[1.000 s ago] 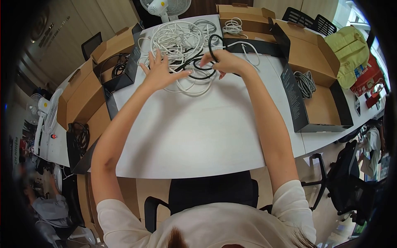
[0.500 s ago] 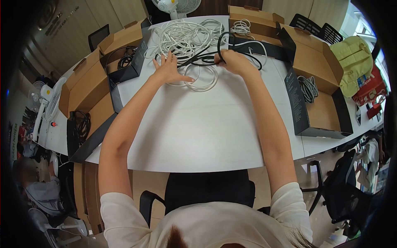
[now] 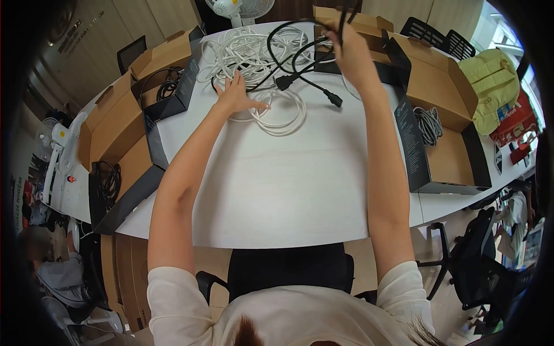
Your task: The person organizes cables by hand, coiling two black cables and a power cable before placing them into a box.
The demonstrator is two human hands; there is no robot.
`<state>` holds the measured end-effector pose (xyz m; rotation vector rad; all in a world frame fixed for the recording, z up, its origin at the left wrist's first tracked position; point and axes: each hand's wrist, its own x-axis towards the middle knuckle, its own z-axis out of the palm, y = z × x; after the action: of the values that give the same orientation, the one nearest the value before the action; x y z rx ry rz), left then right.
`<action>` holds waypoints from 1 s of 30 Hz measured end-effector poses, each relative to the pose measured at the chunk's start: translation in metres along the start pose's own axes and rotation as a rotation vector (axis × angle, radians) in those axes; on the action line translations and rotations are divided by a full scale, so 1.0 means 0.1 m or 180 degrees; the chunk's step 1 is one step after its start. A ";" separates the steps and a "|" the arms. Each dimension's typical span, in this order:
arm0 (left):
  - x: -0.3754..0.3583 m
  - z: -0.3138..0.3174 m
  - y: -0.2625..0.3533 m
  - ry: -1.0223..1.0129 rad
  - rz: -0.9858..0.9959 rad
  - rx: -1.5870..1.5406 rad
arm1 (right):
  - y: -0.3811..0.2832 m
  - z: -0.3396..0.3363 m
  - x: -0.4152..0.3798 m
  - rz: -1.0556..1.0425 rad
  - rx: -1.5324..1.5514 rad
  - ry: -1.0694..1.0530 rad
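A tangled heap of white cables (image 3: 248,55) lies at the far side of the white table (image 3: 283,190). My left hand (image 3: 234,97) rests at the heap's near edge, fingers spread, with its thumb against a loose white coil (image 3: 283,124). My right hand (image 3: 353,55), raised at the right of the heap, is closed around a black power cable (image 3: 294,66). Loops of that cable hang between the hand and the heap. One black connector (image 3: 333,98) dangles over the table, and a second black plug (image 3: 284,82) hangs near the white coil.
Open cardboard boxes stand on both sides: two at left (image 3: 124,150) (image 3: 167,86) hold black cables, one at right (image 3: 450,155) holds a grey cable bundle (image 3: 427,126). Another box (image 3: 369,46) stands behind my right hand. A fan (image 3: 242,8) is at the back, a yellow-green bag (image 3: 490,86) at right.
My right hand has risen up and to the right, lifting the black cable, whose connectors now hang in view. My left hand stays nearly in place, fingers still spread.
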<state>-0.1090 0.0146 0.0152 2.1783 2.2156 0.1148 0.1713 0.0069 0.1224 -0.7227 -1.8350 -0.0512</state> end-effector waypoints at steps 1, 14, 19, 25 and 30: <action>0.06 0.05 -0.04 -0.0021 -0.0025 -0.0072 | 0.03 -0.11 0.05 -0.0103 -0.0060 0.0210; 0.24 0.43 0.21 0.1533 0.0083 -0.1385 | -0.38 -0.86 0.22 0.0368 0.0254 0.0554; -0.17 -0.09 0.14 0.1236 0.1764 -0.1941 | -0.57 -0.83 0.23 0.0788 0.0164 0.0246; -1.15 -0.54 -0.05 0.0573 0.1446 -0.3290 | -0.66 -0.68 0.22 0.0404 0.0698 -0.0446; -1.74 -0.56 0.02 0.0174 0.1775 -0.4084 | -0.96 -0.34 0.10 0.0021 0.1171 -0.1397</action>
<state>-0.1080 -0.1607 0.0662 1.7926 0.8705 1.1915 0.1503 -0.0790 0.1736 -0.5024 -2.1752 0.4718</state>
